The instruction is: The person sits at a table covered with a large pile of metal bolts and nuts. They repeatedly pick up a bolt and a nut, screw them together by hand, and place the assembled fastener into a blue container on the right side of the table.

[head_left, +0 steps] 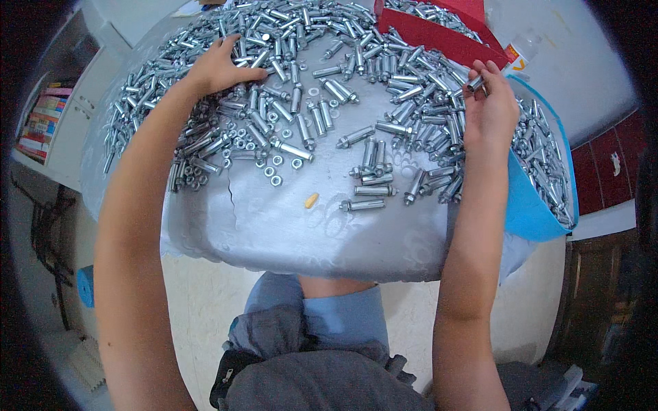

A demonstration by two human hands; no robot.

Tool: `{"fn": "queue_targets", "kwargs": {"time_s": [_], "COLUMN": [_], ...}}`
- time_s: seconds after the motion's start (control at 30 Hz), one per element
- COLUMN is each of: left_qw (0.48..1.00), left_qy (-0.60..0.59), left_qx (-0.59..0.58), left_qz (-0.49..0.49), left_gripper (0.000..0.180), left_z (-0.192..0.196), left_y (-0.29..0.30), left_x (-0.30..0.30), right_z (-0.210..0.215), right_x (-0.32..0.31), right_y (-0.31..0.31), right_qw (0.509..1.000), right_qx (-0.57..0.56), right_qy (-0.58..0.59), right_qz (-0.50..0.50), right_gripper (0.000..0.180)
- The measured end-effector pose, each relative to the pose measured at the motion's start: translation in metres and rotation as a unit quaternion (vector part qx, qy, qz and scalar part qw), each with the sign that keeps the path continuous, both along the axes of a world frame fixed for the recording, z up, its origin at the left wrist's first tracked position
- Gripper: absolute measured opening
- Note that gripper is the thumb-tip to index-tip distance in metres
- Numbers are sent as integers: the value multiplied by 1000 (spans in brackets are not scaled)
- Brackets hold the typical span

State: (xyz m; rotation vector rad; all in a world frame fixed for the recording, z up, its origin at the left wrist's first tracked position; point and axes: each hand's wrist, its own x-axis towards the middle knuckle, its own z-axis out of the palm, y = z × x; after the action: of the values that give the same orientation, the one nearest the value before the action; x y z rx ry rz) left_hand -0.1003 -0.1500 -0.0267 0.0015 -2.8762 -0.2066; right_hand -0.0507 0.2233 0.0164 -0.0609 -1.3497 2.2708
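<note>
My left hand rests over the far left heap of silver expansion bolts, with thumb and fingers spread apart and the fingertips among the bolts. On the right, my right hand is raised palm up with its fingers curled round one expansion bolt. That hand is above the right edge of a second bolt heap, next to a blue bin full of the same bolts. Loose hex nuts and washers lie at the front of the left heap.
A red box with more bolts stands at the far right, beside a plastic bottle. A small yellow piece lies on the silver-grey tablecloth near the front edge. Left of the table is a cabinet with books.
</note>
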Motion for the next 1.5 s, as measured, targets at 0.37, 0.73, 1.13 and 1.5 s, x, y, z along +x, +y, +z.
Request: {"fn": "queue_targets", "kwargs": {"time_s": [0.37,0.73,1.13,1.5], "left_qw": [996,975,969,981], "left_qy": [-24,11,30,45], "left_qx": [81,-102,-103,-26], "left_qz": [40,195,222,187], "left_gripper": [65,69,75,62], "left_z": [8,14,2,9], "left_y": [-99,-177,-168,-150], "left_x": [5,33,41,56], "right_z": [1,0,-3,-3], "right_x": [-2,-4,-4,-2], "right_y": [1,2,3,-2], "right_qw": [1000,1000,999,999], "right_qx": [10,12,30,46], "right_qy": [-10,-21,-16,-22], "right_qz": [-3,6,3,0], "right_gripper": [25,24,24,22]}}
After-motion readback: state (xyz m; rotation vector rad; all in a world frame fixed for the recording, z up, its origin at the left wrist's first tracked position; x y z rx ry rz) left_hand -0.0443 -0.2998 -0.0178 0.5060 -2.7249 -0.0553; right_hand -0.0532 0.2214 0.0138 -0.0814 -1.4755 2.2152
